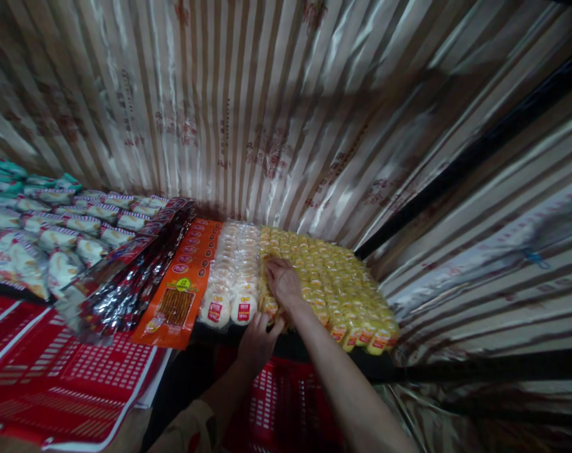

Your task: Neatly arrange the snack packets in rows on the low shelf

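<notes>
Small yellow wrapped snack packets (pixel 333 277) stand in tight rows on a dark shelf. My right hand (pixel 283 283) reaches over the leftmost yellow row, its fingers curled down onto the packets there. At the front end of that same row is my left hand (pixel 260 343), its bent fingers closed against the nearest packets. The fingertips of both hands are partly hidden. Just left of the hands, two rows of clear packs with white round pieces (pixel 231 277) and red labels run front to back.
Left along the shelf lie an orange snack bag (pixel 177 283), a stack of shiny dark red bags (pixel 139 270), white snack bags (pixel 85 223) and green packs (pixel 5 173). Red baskets (pixel 78 377) sit below the shelf edge. A striped curtain (pixel 248 113) hangs behind, with a black pole (pixel 455 170) at right.
</notes>
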Tool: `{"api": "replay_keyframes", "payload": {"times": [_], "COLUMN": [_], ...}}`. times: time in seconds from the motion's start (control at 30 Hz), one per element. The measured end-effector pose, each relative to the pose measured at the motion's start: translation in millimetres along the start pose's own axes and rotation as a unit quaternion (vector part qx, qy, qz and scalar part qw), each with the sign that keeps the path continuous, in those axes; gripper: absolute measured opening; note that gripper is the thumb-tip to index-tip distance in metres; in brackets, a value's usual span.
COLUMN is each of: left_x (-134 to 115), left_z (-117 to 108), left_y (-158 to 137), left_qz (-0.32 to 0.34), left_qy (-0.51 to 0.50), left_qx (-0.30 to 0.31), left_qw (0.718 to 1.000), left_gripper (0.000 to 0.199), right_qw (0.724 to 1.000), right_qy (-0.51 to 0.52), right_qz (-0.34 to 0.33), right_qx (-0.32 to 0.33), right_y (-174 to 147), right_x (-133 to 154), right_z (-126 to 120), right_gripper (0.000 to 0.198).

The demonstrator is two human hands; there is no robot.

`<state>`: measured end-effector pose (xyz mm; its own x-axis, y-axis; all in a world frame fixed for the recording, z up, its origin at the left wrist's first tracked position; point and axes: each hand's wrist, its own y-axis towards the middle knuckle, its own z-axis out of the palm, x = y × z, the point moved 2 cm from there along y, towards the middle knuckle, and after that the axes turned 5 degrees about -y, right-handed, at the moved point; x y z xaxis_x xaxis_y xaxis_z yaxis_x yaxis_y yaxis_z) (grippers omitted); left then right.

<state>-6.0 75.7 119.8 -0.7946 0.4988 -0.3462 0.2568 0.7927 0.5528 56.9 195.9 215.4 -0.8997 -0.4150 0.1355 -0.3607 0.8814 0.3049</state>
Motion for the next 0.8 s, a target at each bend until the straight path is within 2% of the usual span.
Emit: {"api": "replay_keyframes", "payload": {"times": [0.17, 0.3, 0.47, 0.53, 0.63, 0.8], "left_x": [-0.3, -1.4, -1.4, -1.1, 0.0, 1.7], "left_z": [1.3, 0.4, -1.5, -1.1, 2.5, 9.0], "left_y": [0.0, 0.6, 1.8, 1.9, -0.2, -6.8], "left_qz": [-0.005, -0.002, 0.000, 0.004, 0.012, 0.054], "left_qy": [-0.001, 0.008, 0.010, 0.012, 0.016, 0.015], "left_qx": [0.018, 0.030, 0.047, 0.046, 0.029, -0.057], "left_qw": [1.000, 1.000, 0.999, 0.999, 0.999, 0.997], "left_gripper": [0.036, 0.038, 0.038, 0.037, 0.035, 0.028], "right_qw": [0.998, 0.997, 0.996, 0.994, 0.991, 0.994], "right_qy": [-0.020, -0.031, -0.037, -0.049, -0.052, -0.032], "right_qz": [0.016, 0.029, -0.061, -0.060, -0.042, -0.046], "right_qx": [0.055, 0.064, 0.060, 0.083, 0.114, 0.089], "right_y": [7.1, 2.1, -2.4, -4.4, -8.2, -15.0], "right_x": [-3.2, -1.4, 4.9, 3.1, -0.3, 5.6], "right_z": [0.4, -4.8, -1.0, 3.7, 6.5, 1.1], "right_gripper": [0.023, 0.028, 0.033, 0.037, 0.040, 0.049]}}
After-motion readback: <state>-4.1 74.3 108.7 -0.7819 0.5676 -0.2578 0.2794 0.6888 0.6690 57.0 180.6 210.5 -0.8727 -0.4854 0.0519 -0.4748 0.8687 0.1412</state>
